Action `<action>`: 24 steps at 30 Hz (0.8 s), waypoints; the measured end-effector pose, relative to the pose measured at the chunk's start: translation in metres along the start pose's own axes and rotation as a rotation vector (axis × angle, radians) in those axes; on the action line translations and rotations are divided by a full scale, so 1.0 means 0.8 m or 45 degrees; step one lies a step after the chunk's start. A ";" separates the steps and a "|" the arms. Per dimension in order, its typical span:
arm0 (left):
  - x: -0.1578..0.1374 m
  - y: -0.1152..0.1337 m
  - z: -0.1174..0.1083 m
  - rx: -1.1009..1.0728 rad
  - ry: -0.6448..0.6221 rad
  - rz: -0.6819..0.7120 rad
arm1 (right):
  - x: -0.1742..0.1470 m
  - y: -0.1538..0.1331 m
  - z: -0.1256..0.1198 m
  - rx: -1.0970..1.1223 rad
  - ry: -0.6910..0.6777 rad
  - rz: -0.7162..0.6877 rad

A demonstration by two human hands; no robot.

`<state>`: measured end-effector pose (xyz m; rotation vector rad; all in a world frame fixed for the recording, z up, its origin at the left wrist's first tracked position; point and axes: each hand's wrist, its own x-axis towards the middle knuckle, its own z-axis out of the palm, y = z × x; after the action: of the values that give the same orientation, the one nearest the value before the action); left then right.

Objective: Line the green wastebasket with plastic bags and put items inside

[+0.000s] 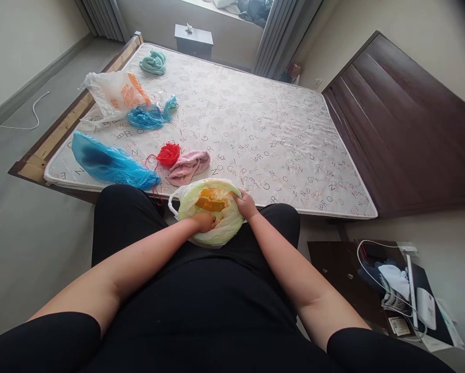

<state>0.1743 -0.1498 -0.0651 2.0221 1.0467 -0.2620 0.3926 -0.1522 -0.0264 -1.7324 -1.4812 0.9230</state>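
A thin white plastic bag [228, 233] with orange inside its opening sits in my lap, around something round and pale green that looks like a rim or bowl. One bag handle loops out on its left side. My right hand [247, 205] grips the upper right rim, thumb over the edge. At the near side of the opening, my left hand [205, 221] has its fingers curled on the bag, their tips partly hidden. Just beyond lie a pink cloth [189, 167] and a bundle of red netting or string [168, 154] on the mattress.
The letter-printed mattress [256, 140] carries blue plastic bags [112, 160], a white bag with orange print [118, 93] and a green cloth [154, 62]. A dark headboard [399, 124] stands right. Cables and clothes cover a low cabinet [329, 295] at lower right.
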 end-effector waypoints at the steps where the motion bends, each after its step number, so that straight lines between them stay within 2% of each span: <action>1: 0.000 -0.001 0.001 0.016 -0.004 0.011 | 0.000 0.000 0.000 -0.006 -0.001 0.001; 10: 0.008 -0.014 0.016 0.044 -0.024 0.077 | 0.000 0.005 0.001 -0.012 -0.014 -0.052; 16: 0.007 -0.012 0.015 0.007 0.140 0.027 | 0.000 0.005 0.003 -0.029 -0.010 -0.071; 21: 0.019 -0.029 0.018 0.043 0.043 -0.134 | 0.001 0.004 0.007 -0.025 -0.028 -0.098; 24: 0.030 -0.039 0.024 0.072 0.000 -0.123 | 0.000 0.005 0.008 -0.015 -0.028 -0.099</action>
<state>0.1693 -0.1404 -0.1079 2.0242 1.1502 -0.3463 0.3892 -0.1522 -0.0333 -1.6657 -1.5602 0.8973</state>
